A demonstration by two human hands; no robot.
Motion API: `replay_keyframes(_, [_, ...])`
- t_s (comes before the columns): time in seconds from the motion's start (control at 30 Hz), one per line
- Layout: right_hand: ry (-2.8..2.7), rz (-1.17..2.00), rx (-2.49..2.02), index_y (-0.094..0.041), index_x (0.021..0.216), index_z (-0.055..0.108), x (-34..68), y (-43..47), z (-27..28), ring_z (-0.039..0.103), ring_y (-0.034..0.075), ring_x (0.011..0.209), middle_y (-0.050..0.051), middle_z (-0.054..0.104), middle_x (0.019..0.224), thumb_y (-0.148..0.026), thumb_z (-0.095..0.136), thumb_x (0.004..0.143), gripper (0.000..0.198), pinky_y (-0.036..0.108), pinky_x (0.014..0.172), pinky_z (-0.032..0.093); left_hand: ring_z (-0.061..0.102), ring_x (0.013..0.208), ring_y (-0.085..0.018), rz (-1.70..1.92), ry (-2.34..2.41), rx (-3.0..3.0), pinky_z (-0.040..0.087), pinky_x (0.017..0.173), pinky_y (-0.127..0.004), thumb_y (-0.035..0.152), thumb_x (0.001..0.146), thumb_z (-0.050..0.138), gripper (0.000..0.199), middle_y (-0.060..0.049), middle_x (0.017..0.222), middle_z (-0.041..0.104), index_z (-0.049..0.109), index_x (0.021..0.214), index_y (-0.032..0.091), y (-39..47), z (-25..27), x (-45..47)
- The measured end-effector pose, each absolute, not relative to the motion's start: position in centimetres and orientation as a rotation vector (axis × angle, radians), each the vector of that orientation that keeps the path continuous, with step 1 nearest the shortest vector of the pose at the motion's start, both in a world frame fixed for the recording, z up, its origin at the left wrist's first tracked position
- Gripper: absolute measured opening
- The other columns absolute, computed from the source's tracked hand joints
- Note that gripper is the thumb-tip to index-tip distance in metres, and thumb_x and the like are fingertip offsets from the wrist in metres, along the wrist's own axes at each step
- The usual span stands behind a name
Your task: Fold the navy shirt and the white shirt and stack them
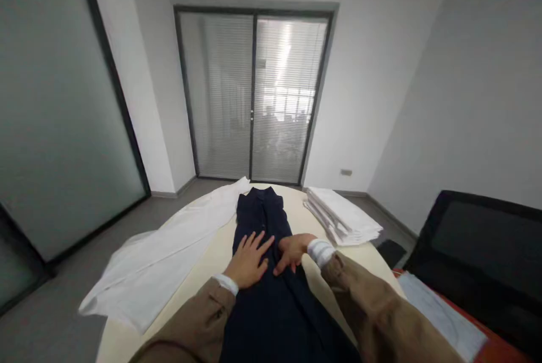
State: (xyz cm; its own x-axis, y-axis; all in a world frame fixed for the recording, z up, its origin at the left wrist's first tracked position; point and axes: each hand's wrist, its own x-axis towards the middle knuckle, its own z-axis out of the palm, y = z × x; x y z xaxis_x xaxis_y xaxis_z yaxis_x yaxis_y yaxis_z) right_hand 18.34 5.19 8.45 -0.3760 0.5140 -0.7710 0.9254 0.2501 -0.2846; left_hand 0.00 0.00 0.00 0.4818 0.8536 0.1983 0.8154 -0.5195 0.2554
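A dark navy collared shirt (263, 216) lies lengthwise on the table, its collar at the far end and its lower part running toward me. It looks folded narrow, with a button front showing near the collar. My left hand (249, 261) rests flat on the middle of it, fingers spread. At the shirt's right edge, my right hand (294, 250) is bent over the cloth, with a finger stretched across it and the others curled at the edge. Part of that grip is hidden behind the hand.
A cream round-ended table (298, 211) carries everything. Long white cloth (165, 261) spreads along its left side, overhanging the edge. Folded white cloths (342, 216) are stacked at the right. A black-backed chair (486, 250) stands right, with pale cloth (440, 312) on its orange seat.
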Motion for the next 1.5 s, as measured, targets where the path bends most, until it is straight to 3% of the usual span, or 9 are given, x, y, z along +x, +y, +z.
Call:
replay_keyframes(0.13, [1.809, -1.091, 1.191, -0.01, 0.064, 0.065, 18.6, 4.3, 8.4, 0.062, 0.013, 0.061, 0.003, 0.066, 0.062, -0.06, 0.082, 0.055, 0.053, 0.022, 0.056, 0.045, 0.025, 0.146, -0.028, 0.495, 1.35, 2.63, 0.022, 0.118, -0.055, 0.023, 0.092, 0.049, 0.07, -0.003, 0.159, 0.029, 0.02, 0.153, 0.04, 0.2, 0.2, 0.2])
replay_keyframes(0.3, [1.639, -1.324, 1.012, -0.01, 0.068, 0.065, 18.7, 2.7, 7.9, 0.068, 0.013, 0.063, 0.004, 0.069, 0.064, -0.057, 0.084, 0.054, 0.053, 0.018, 0.058, 0.05, 0.033, 0.143, -0.028, 0.549, 1.356, 2.632, 0.024, 0.117, -0.052, 0.021, 0.092, 0.05, 0.044, -0.004, 0.154, 0.04, 0.057, 0.133, 0.037, 0.3, 0.3, 0.2])
replay_keyframes(0.37, [1.625, -1.397, 0.968, -0.011, 0.068, 0.062, 18.7, 1.9, 7.7, 0.068, 0.013, 0.06, 0.003, 0.069, 0.061, -0.054, 0.087, 0.05, 0.053, 0.02, 0.06, 0.053, 0.036, 0.141, -0.028, 0.56, 1.376, 2.627, 0.026, 0.117, -0.051, 0.02, 0.092, 0.051, 0.041, -0.005, 0.151, 0.044, 0.062, 0.128, 0.035, 0.4, 0.2, 0.2])
replay_keyframes(0.5, [1.636, -1.638, 0.909, -0.017, 0.073, 0.05, 18.6, 0.4, 7.8, 0.069, 0.014, 0.056, -0.002, 0.069, 0.061, -0.05, 0.09, 0.046, 0.059, 0.023, 0.06, 0.056, 0.037, 0.14, -0.027, 0.574, 1.379, 2.629, 0.029, 0.116, -0.05, 0.016, 0.091, 0.049, 0.046, -0.004, 0.151, 0.045, 0.059, 0.133, 0.033, 0.8, -0.3, 0.2])
replay_keyframes(0.7, [1.563, -1.809, 0.683, -0.021, 0.094, 0.044, 18.3, -1.2, 7.6, 0.072, 0.014, 0.064, -0.002, 0.073, 0.072, -0.04, 0.088, 0.06, 0.059, 0.021, 0.064, 0.056, 0.034, 0.142, -0.025, 0.538, 1.367, 2.649, 0.028, 0.117, -0.049, 0.013, 0.089, 0.045, 0.053, -0.004, 0.153, 0.041, 0.052, 0.139, 0.031, 0.9, -0.5, 0.2])
replay_keyframes(0.97, [1.469, -1.906, 0.55, -0.025, 0.106, 0.058, 17.8, -1.8, 6.4, 0.073, 0.011, 0.075, -0.006, 0.072, 0.088, -0.031, 0.088, 0.063, 0.052, 0.017, 0.067, 0.055, 0.029, 0.145, -0.024, 0.53, 1.365, 2.635, 0.026, 0.118, -0.048, 0.038, 0.101, 0.032, 0.05, -0.004, 0.155, 0.038, 0.037, 0.149, 0.024, 0.9, -0.6, 0.3])
replay_keyframes(1.17, [1.577, -1.915, 0.514, -0.022, 0.109, 0.065, 18.7, -0.8, 7.0, 0.072, 0.011, 0.076, -0.002, 0.072, 0.091, -0.04, 0.084, 0.067, 0.05, 0.016, 0.067, 0.053, 0.027, 0.146, -0.024, 0.497, 1.398, 2.659, 0.025, 0.118, -0.048, 0.036, 0.097, 0.041, 0.056, -0.004, 0.158, 0.031, 0.031, 0.151, 0.025, 1.1, -1.2, 0.4])
replay_keyframes(1.33, [2.14, -2.043, 0.925, -0.014, 0.089, 0.068, 20.8, 3.1, 7.3, 0.064, 0.008, 0.056, 0.0, 0.068, 0.074, -0.056, 0.069, 0.078, 0.043, 0.015, 0.049, 0.043, 0.022, 0.148, -0.025, 0.445, 1.441, 2.645, 0.025, 0.118, -0.047, 0.036, 0.096, 0.041, 0.058, -0.007, 0.161, 0.021, 0.03, 0.152, 0.024, 0.9, -1.0, 0.5])
replay_keyframes(1.5, [2.539, -1.813, 1.972, -0.015, 0.087, 0.065, 22.6, 8.8, 5.2, 0.042, 0.005, 0.042, -0.005, 0.056, 0.059, -0.049, 0.057, 0.085, 0.035, 0.017, 0.041, 0.029, 0.023, 0.147, -0.024, 0.445, 1.45, 2.632, 0.024, 0.118, -0.046, 0.035, 0.097, 0.038, 0.058, -0.007, 0.161, 0.022, 0.028, 0.153, 0.022, 0.8, -0.5, 0.7])
